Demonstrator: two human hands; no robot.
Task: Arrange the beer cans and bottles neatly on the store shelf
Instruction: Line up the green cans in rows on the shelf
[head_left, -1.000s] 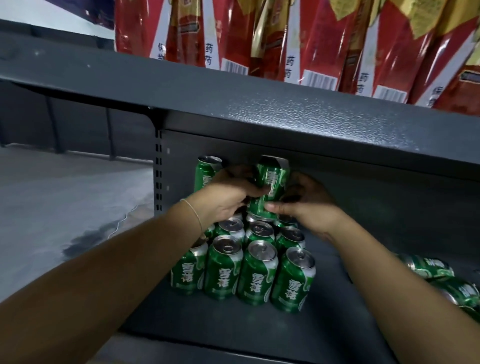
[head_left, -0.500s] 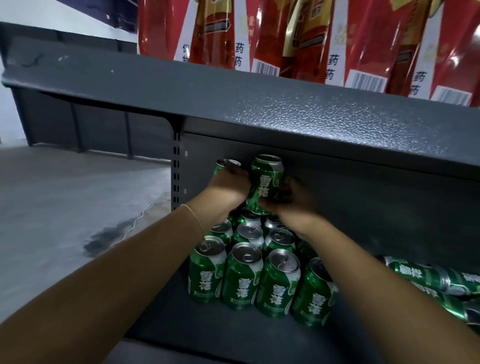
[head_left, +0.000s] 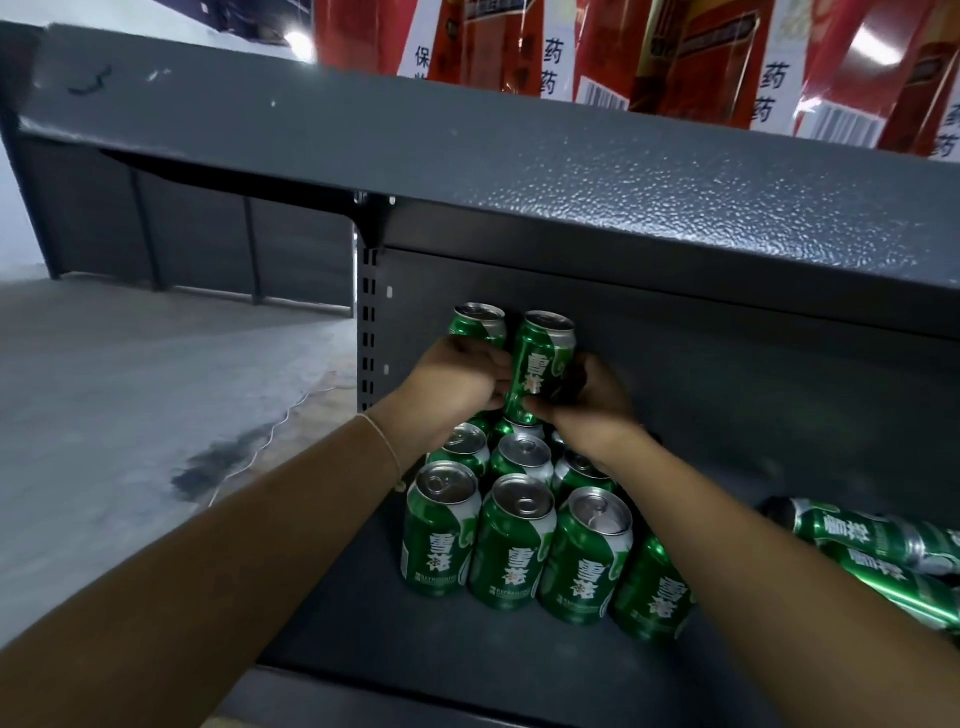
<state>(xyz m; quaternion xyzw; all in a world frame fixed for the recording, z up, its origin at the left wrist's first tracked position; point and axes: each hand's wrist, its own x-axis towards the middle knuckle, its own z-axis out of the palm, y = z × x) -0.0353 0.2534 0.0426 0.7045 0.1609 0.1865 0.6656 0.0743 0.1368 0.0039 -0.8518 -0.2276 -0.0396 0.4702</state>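
Several green beer cans (head_left: 511, 551) stand upright in rows on the dark grey shelf (head_left: 363, 618). Both my hands hold one green can (head_left: 540, 364) upright on a second layer, on top of the rear cans. My left hand (head_left: 452, 387) grips its left side and my right hand (head_left: 592, 397) grips its right side and base. Another upper-layer can (head_left: 477, 323) stands just to its left, partly hidden by my left hand. Loose green cans (head_left: 878, 540) lie on their sides at the right.
The upper shelf board (head_left: 571, 171) overhangs close above the stacked cans. Red packaged goods (head_left: 675, 57) stand on it. A slotted upright post (head_left: 368, 332) bounds the shelf at the left, with concrete floor (head_left: 130, 405) beyond.
The tilted can has been brought upright against the neighbouring upper can. The view has shifted, so the shelf and cans appear further right and lower.
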